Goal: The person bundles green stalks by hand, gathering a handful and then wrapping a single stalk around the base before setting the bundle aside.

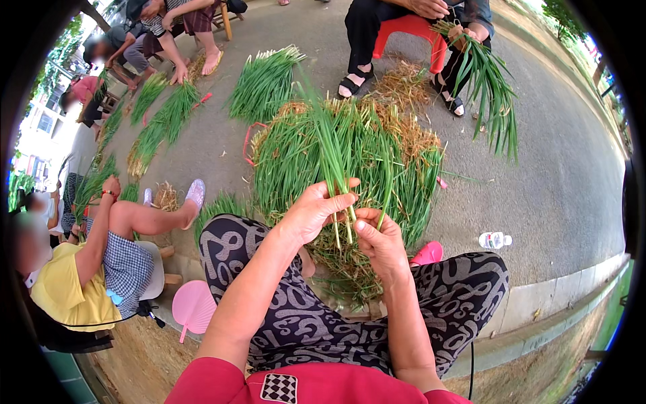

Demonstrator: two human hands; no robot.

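Note:
My left hand point(319, 209) is above the near side of a large heap of garlic chives point(298, 151). It holds a small bunch of green chive stalks point(333, 164), pale bases towards me and leaves pointing away. Close beside it, my right hand point(382, 241) pinches a single chive stalk point(387, 194) between thumb and fingers. The fingertips of both hands nearly meet at the pale stalk bases. Below them, dry brown trimmings and leaves point(348, 267) lie on the ground between my legs.
Opposite, a person on a red plastic stool point(391, 30) holds a chive bunch point(487, 91). More chive piles point(265, 81) lie on the pavement point(530, 166), with people seated at left. A pink hand fan point(194, 307) is left of me; a plastic bottle point(494, 240) lies right, near the kerb point(550, 290).

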